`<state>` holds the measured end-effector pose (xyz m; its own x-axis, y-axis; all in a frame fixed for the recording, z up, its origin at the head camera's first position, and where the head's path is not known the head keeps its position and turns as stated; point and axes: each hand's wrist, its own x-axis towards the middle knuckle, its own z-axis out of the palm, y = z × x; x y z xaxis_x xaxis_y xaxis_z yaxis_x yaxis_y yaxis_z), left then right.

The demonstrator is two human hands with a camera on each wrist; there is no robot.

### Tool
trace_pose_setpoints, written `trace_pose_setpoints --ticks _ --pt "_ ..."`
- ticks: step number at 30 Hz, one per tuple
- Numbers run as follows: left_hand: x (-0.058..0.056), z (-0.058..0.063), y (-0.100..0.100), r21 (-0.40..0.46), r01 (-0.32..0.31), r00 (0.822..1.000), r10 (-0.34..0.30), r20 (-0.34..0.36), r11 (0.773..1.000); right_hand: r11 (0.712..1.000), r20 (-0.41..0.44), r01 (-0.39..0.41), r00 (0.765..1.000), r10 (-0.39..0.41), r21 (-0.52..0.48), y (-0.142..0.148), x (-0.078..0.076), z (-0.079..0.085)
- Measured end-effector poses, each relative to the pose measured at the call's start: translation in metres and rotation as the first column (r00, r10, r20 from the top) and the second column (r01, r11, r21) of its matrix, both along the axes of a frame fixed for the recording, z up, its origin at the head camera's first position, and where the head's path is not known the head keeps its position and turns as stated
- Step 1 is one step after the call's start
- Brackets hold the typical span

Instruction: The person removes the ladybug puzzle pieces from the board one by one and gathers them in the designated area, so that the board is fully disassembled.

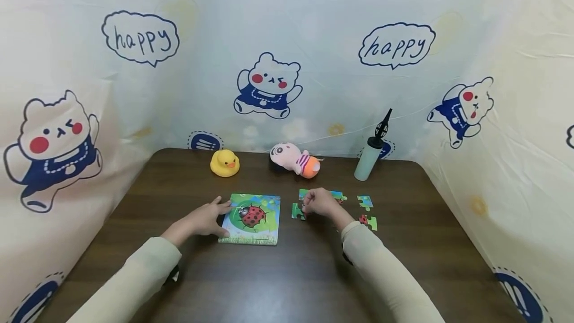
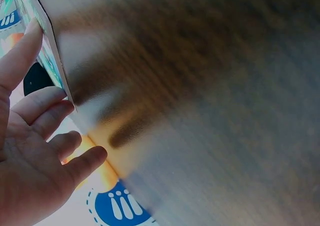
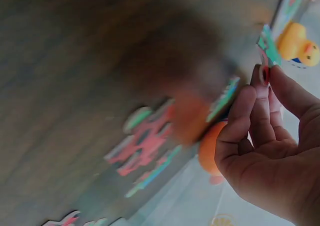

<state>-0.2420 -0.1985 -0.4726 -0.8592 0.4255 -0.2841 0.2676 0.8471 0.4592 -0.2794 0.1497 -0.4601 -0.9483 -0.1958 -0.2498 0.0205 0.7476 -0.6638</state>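
Note:
My left hand (image 1: 208, 219) is at the left side of a square ladybug picture board (image 1: 270, 228), fingers spread, fingertips and thumb touching its edge. In the left wrist view the board (image 2: 49, 41) is seen nearly edge-on, with the left hand (image 2: 45, 131) against it. Between thumb and fingers, my right hand (image 1: 322, 202) pinches a green puzzle piece (image 1: 298, 211), right of the board. The right wrist view shows the piece (image 3: 269, 48) upright at the fingertips of the right hand (image 3: 265, 131). Behind the hand lie joined puzzle pieces (image 1: 337, 195), partly hidden by it.
Loose puzzle pieces lie farther right: a blue one (image 1: 365, 202) and a green-and-red one (image 1: 371, 222). Along the back of the brown table (image 1: 269, 288) are a yellow rubber duck (image 1: 225, 163), a plush doll (image 1: 293, 159) and a pale green hand pump (image 1: 368, 159). A printed cloth hangs behind.

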Motion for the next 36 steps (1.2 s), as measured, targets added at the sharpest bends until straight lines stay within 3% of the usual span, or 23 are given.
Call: trace_pose_setpoints --ticks 9,14,17,22,25,27,30,33,36 --pt "0.001 -0.002 0.002 -0.007 -0.018 1.0 0.018 0.001 1.0 0.996 -0.034 0.007 0.999 -0.004 0.087 0.007 0.002 -0.017" --pt "0.001 -0.001 0.002 -0.003 -0.023 1.0 0.023 0.009 1.0 0.985 -0.064 -0.068 0.995 0.078 0.156 0.006 -0.001 -0.023" --pt "0.0 0.0 0.003 0.0 -0.028 1.0 0.028 0.012 1.0 0.964 -0.119 -0.113 0.982 0.144 0.239 0.002 -0.001 -0.023" --pt "0.0 0.004 0.005 -0.034 -0.021 1.0 0.021 0.02 0.999 0.934 -0.265 -0.132 0.937 0.226 0.332 -0.018 0.009 -0.018" --pt "0.002 0.01 0.009 -0.102 0.005 1.0 -0.005 -0.003 0.995 0.92 -0.339 -0.191 0.888 0.31 0.342 -0.039 0.018 -0.014" --pt "0.005 0.015 0.014 -0.153 0.026 0.999 -0.032 -0.038 0.988 0.893 -0.353 -0.258 0.85 0.391 0.368 -0.054 0.024 -0.011" --pt "0.011 0.019 0.023 -0.196 0.055 0.993 -0.074 -0.088 0.979 0.828 -0.314 -0.351 0.803 0.507 0.438 -0.074 0.031 -0.011" --pt "0.015 0.02 0.033 -0.179 0.049 0.992 -0.069 -0.108 0.983 0.77 -0.248 -0.387 0.79 0.561 0.508 -0.087 0.037 -0.012" --pt "0.017 0.017 0.039 -0.163 0.006 0.994 -0.024 -0.111 0.987 0.756 -0.225 -0.379 0.798 0.559 0.534 -0.094 0.041 -0.013"
